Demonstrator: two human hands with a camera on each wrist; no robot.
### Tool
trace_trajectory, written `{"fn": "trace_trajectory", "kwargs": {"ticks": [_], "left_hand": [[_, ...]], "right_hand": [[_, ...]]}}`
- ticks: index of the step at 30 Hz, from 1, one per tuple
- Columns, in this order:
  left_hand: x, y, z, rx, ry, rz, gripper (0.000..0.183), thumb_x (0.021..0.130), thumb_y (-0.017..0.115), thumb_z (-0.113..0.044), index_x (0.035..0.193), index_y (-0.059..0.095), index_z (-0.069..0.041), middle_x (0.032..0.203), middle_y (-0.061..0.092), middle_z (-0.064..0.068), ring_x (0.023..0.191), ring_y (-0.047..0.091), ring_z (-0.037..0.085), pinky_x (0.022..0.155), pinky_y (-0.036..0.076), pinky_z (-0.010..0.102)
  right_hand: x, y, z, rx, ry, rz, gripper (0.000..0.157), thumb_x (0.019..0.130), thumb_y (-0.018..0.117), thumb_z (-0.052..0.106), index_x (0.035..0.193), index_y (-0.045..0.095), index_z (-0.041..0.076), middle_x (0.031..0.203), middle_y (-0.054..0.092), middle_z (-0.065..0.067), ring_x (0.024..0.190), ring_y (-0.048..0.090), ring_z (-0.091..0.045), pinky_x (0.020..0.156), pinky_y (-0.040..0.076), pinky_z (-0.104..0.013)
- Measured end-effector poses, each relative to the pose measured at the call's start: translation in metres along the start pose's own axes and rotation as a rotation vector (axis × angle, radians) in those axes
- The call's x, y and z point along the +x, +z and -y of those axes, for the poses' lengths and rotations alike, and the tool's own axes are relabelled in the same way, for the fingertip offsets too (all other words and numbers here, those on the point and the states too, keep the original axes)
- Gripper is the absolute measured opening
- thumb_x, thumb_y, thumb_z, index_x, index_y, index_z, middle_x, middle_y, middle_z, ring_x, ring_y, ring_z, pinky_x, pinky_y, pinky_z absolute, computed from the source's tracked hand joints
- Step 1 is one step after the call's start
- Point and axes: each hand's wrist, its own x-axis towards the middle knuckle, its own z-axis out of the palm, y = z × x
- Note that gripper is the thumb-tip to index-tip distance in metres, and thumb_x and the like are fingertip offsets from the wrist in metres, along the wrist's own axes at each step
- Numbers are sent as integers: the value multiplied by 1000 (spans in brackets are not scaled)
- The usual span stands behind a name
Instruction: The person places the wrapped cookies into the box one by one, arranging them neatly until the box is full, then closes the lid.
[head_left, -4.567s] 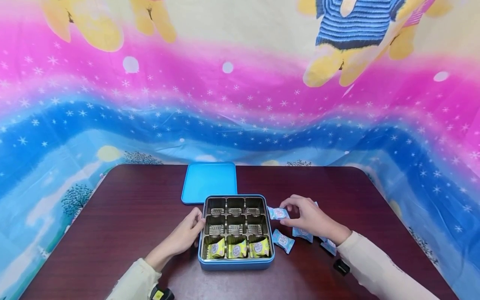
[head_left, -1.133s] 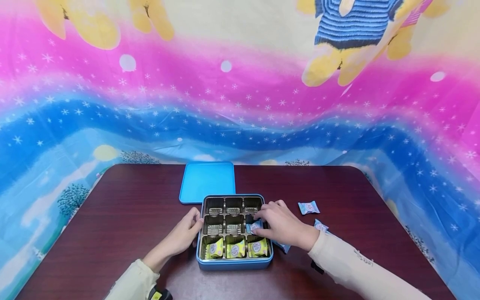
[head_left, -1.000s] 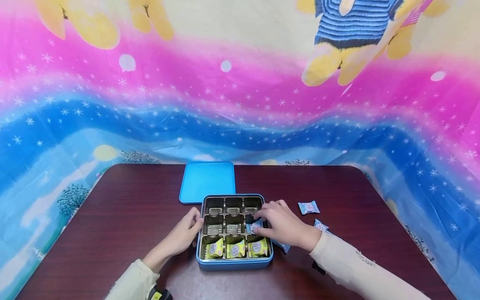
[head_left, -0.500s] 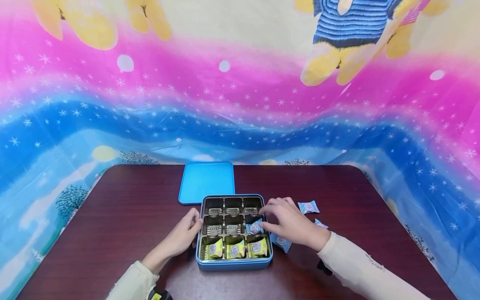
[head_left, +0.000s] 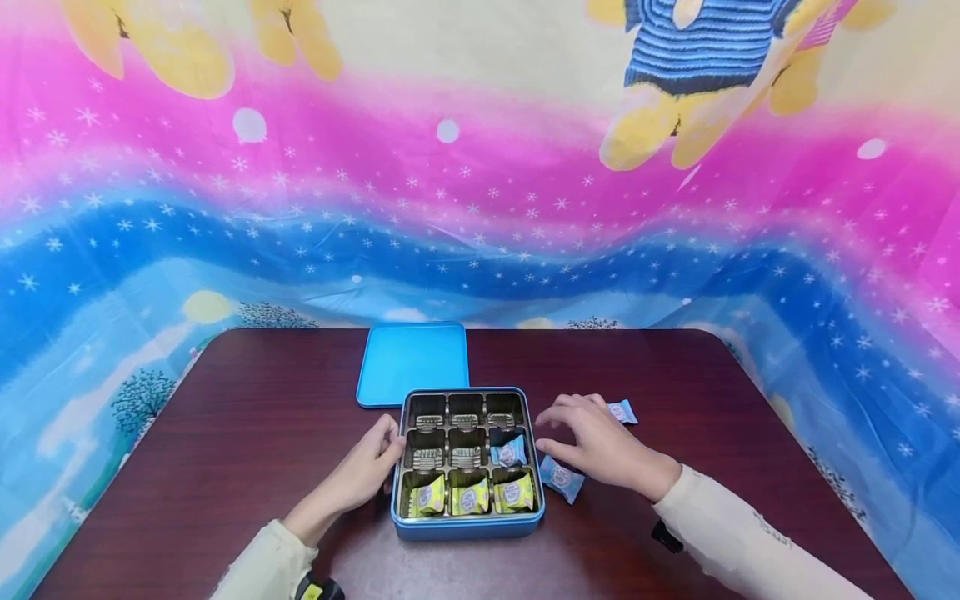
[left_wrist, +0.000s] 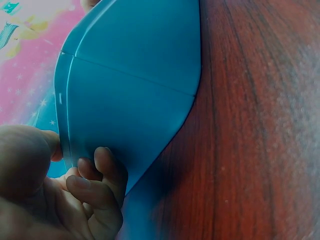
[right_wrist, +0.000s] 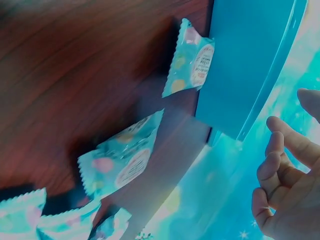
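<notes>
A blue square tin [head_left: 468, 529] with a nine-compartment inner tray sits mid-table. Its front row holds yellow-wrapped candies [head_left: 470, 500], and a blue-wrapped candy [head_left: 508, 451] lies in the right compartment of the middle row. At the tin's left side, my left hand [head_left: 367, 467] holds it, thumb at the rim and fingers curled against the wall in the left wrist view. Just right of the tin hovers my right hand [head_left: 600, 437], fingers loosely bent and holding nothing. Below its thumb, one blue-wrapped candy [head_left: 562, 479] rests against the tin's right wall.
Behind the tin, to the left, lies the light blue lid [head_left: 414, 365] on the dark red table [head_left: 285, 392]. Another blue-wrapped candy [head_left: 622, 412] shows past my right hand. The right wrist view shows several blue-wrapped candies [right_wrist: 122, 155] on the table. A printed cloth [head_left: 480, 208] hangs behind.
My right hand took a blue-wrapped candy from the table into the right middle compartment, let go of it, and drew back right past the tin's rim. My left hand stayed at the tin.
</notes>
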Motion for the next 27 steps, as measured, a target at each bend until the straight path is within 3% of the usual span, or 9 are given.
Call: {"fn": "trace_trajectory", "kwargs": {"ticks": [6,19,27], "left_hand": [[0,0,0,10,-3,-4,15,107,44,-10,94,37,-5,60,52,2,46,49,14,44,43,26],[0,0,0,14,0,-2,15,107,43,-10,94,37,-5,58,49,2,46,49,14,44,42,25],[0,1,0,16,-4,-3,15,107,44,-11,94,38,-5,58,50,2,46,49,14,44,42,25]], "right_hand": [[-7,0,-9,31,22,-8,23,94,73,30,113,73,17,99,66,8,94,61,-13,89,38,-43],[-22,1,-23,39,76,9,27,93,72,32,116,72,17,105,67,12,98,63,-7,94,40,-46],[-33,8,-28,12,73,17,27,92,74,31,113,73,16,106,69,9,98,66,-11,90,40,-42]]}}
